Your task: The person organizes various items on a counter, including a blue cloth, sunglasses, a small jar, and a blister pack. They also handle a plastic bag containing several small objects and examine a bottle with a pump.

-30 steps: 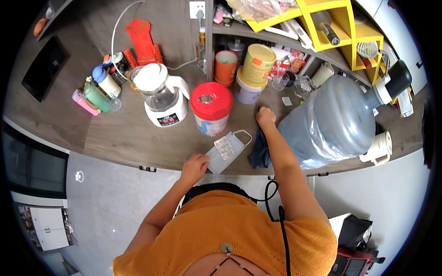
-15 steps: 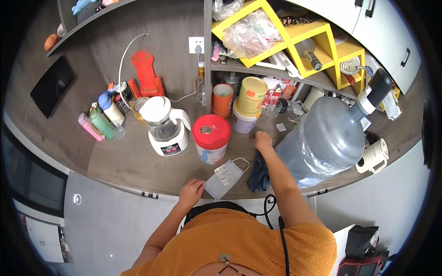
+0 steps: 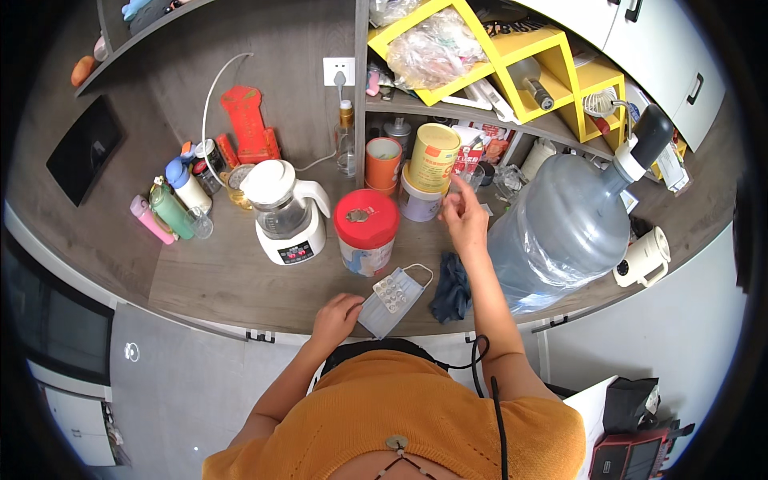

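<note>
My right hand [image 3: 466, 214] is raised beside a yellow can [image 3: 436, 164] stacked on a lilac tub [image 3: 419, 198]. Its fingers are apart, the index finger up by the can, and nothing shows in them. At the table's front edge my left hand [image 3: 338, 318] rests with loosely bent fingers, close to the left side of a pale blue face mask [image 3: 384, 316]. A blister pack [image 3: 390, 294] of pills lies on that mask. Between the mask and my right forearm is a crumpled dark blue cloth-like item [image 3: 451, 292].
Behind the mask stands a red-lidded tub [image 3: 366, 220], with a white electric kettle [image 3: 288, 210] to its left. A large water bottle with a pump [image 3: 560, 224] fills the right side. Bottles [image 3: 168, 210] stand at left; yellow shelves [image 3: 512, 68] hang above.
My right hand has lifted from the table toward the yellow can, and its fingers have spread. The left hand stays near the mask, shifted slightly. The view has moved a little.
</note>
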`<state>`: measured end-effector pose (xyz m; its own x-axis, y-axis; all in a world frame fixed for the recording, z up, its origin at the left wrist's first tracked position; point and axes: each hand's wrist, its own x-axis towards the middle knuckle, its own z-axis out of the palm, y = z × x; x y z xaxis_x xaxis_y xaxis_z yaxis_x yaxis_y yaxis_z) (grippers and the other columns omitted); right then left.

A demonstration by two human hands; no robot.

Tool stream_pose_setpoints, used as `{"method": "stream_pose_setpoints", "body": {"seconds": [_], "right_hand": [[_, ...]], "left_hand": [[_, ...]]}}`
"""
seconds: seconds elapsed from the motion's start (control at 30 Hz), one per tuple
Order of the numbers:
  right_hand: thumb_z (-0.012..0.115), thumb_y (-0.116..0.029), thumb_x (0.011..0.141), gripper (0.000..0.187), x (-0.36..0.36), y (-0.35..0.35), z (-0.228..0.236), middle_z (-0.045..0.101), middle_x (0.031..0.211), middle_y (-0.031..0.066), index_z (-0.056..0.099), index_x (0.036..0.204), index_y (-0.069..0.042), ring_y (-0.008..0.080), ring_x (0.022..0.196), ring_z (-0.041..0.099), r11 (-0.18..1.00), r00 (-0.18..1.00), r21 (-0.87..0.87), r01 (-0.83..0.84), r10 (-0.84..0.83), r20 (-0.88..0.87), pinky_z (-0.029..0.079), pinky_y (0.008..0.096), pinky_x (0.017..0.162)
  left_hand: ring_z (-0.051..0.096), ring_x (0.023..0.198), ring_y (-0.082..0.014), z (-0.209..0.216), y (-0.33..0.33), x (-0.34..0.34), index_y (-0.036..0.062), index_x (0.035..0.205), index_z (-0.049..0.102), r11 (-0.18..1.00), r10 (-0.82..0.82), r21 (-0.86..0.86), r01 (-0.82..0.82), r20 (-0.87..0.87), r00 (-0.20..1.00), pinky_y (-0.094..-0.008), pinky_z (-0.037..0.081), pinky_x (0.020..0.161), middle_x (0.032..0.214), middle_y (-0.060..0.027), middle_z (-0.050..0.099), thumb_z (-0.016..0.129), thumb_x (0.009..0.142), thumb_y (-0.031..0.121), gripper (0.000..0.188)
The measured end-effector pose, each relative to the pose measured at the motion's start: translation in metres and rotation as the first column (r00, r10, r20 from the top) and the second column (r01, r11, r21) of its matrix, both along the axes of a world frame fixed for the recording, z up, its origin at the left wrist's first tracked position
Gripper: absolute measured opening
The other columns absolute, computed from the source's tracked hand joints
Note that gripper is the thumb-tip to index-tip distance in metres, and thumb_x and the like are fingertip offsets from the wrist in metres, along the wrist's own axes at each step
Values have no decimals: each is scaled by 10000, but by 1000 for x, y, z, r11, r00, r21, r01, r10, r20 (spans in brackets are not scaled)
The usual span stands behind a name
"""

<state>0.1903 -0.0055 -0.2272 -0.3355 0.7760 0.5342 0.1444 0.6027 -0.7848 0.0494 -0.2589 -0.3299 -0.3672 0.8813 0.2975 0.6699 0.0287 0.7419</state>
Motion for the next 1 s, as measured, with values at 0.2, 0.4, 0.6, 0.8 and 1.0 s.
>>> {"method": "stream_pose_setpoints", "body": {"seconds": [0.2,0.4,0.6,0.8,1.0], "right_hand": [[584,25,798,492,-41,-8,47,630,811,85,523,1258,-140,121,595,610,948,991,290,134,-123,-56,493,262,561],[577,35,830,369,-71,-6,74,634,846,81,573,1183,-71,101,638,633,907,990,407,113,-68,-124,501,230,546],[586,44,837,195,-96,10,86,652,887,107,635,1018,-9,112,627,630,872,950,473,123,33,-309,517,222,545],[662,17,751,197,-110,22,89,635,849,98,670,932,-61,206,693,621,739,934,614,278,-58,-353,499,279,611],[695,-22,733,159,-117,24,89,568,792,67,679,871,-100,218,640,591,746,934,586,317,-138,-329,477,309,576]], "left_hand": [[607,815,-308,-1,2,-8,35,948,637,996,-51,78,52,-15,999,-363,491,697,910,-119,624,608,803,85,156],[613,761,-283,-3,-2,-22,31,945,641,994,-50,92,51,-18,999,-339,493,660,890,-123,621,617,801,77,153],[605,701,-257,-12,-3,-29,41,940,645,994,-37,107,39,-15,999,-324,488,629,876,-111,619,619,804,82,144],[600,679,-236,-15,-2,-33,44,945,643,993,-48,105,47,1,999,-315,486,621,875,-104,620,619,808,85,145],[601,677,-232,-15,-2,-35,44,950,641,994,-48,95,48,2,999,-312,484,617,876,-106,620,619,809,84,148]]}}
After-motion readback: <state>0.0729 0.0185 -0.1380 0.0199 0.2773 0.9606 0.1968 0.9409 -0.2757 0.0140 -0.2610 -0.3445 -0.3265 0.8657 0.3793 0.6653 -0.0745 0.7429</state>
